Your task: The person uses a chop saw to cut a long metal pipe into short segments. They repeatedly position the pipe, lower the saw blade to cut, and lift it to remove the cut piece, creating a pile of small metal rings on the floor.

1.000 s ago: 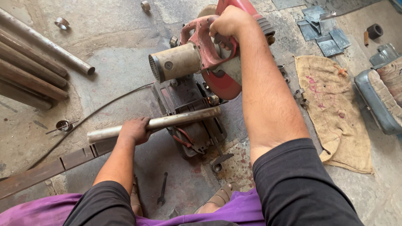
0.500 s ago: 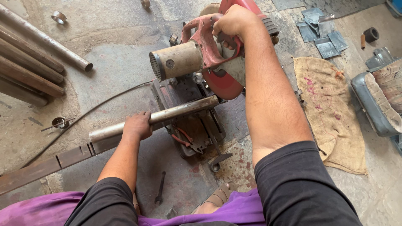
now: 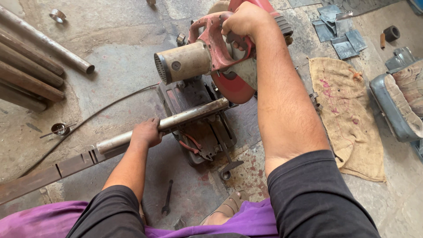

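At nine to ten o'clock, several rusty pipes (image 3: 31, 66) lie together on the concrete floor (image 3: 114, 57), with a flat steel bar (image 3: 48, 172) slanting below them at eight o'clock. Near the centre, the left hand (image 3: 145, 133) is curled around a grey metal pipe (image 3: 176, 121) that rests across the base of a red chop saw (image 3: 211, 75). At twelve o'clock the right hand (image 3: 244, 20) grips the saw's handle, and a burlap sack (image 3: 348, 114) lies at three o'clock.
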